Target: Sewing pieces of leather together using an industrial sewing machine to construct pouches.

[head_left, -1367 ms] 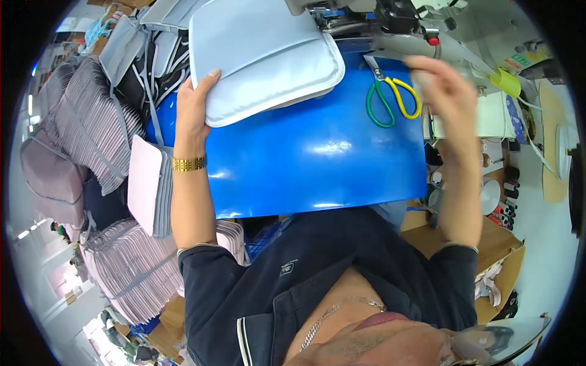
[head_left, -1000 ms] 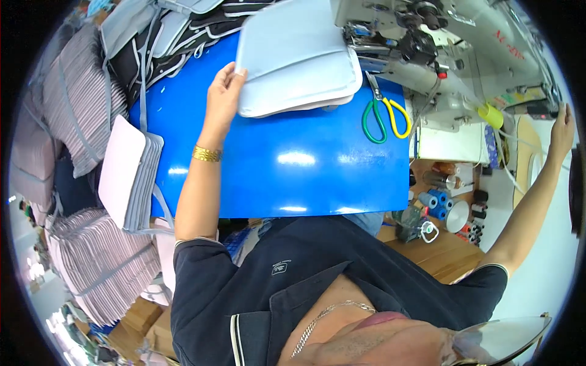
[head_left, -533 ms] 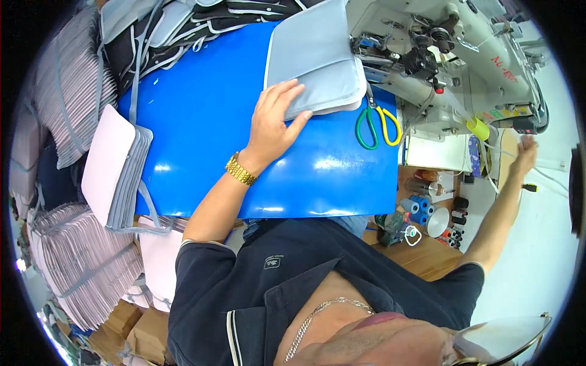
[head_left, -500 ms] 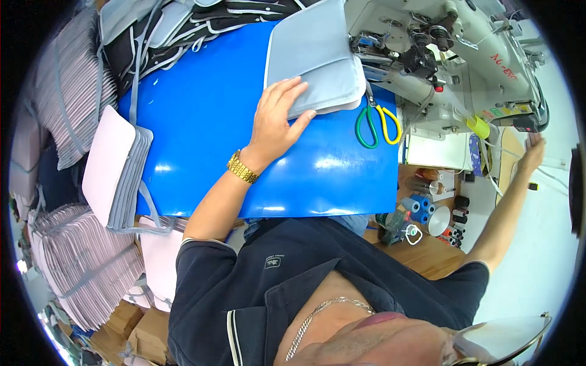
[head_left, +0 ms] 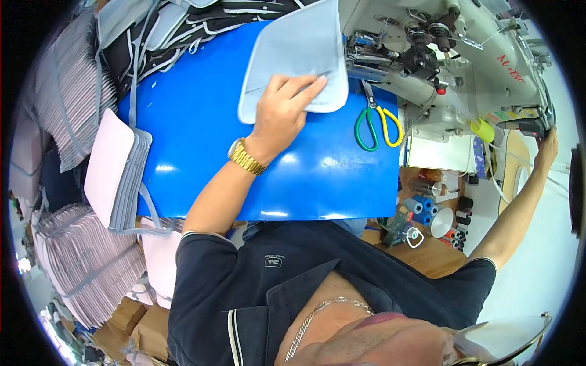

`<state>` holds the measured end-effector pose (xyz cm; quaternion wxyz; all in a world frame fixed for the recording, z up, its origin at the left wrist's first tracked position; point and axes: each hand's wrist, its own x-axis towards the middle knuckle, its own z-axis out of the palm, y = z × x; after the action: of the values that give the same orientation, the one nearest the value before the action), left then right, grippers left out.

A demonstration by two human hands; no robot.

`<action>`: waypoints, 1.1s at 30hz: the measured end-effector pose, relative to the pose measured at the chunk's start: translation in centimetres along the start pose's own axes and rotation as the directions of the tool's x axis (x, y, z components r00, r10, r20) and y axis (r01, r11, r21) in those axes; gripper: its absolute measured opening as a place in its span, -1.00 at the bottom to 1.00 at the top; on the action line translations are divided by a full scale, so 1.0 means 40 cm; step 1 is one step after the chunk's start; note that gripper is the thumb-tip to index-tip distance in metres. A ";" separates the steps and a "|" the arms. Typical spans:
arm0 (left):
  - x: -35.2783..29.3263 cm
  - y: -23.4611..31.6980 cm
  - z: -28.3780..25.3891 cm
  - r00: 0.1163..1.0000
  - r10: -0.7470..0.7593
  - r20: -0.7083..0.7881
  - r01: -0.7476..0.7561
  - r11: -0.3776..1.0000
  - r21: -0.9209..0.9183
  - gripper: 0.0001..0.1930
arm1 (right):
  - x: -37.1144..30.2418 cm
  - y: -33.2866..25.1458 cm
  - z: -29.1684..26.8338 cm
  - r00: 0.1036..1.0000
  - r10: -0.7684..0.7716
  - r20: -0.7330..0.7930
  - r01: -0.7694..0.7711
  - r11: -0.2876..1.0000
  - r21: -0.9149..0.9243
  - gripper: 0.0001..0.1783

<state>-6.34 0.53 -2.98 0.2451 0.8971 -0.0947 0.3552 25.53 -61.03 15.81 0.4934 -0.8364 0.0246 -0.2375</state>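
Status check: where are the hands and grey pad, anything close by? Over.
Left hand on grey pad. Right hand by right end of sewing machine. Scissors on blue table, right of pad.

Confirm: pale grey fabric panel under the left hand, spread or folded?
Spread: the pale grey fabric panel shows a broad face and rounded lower corners either side of the left hand. Its top is partly cropped.

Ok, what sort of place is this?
Probably a sewing workshop: what looks like an industrial sewing machine stands right of the blue work surface, blue thread spools sit nearby, and strapped bundles of flat pieces lie left.
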 end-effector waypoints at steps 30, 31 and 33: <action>0.222 0.084 0.008 0.927 -0.050 -0.371 -0.006 0.989 -0.149 -0.88 | -1.223 -0.015 0.538 0.882 -0.012 0.471 -0.146 0.944 0.297 -0.75; 0.231 0.089 0.011 0.925 -0.064 -0.375 0.004 0.987 -0.160 -0.86 | -1.225 -0.022 0.538 0.888 0.002 0.460 -0.154 0.943 0.294 -0.77; 0.252 0.078 0.021 0.921 -0.071 -0.382 0.015 0.989 -0.147 -0.84 | -1.226 -0.023 0.547 0.892 -0.002 0.452 -0.162 0.932 0.324 -0.77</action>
<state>0.43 -2.55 4.56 0.3297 0.7916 -0.0497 0.5120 -8.87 -29.24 -10.49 0.6372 -0.7644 -0.0967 -0.0198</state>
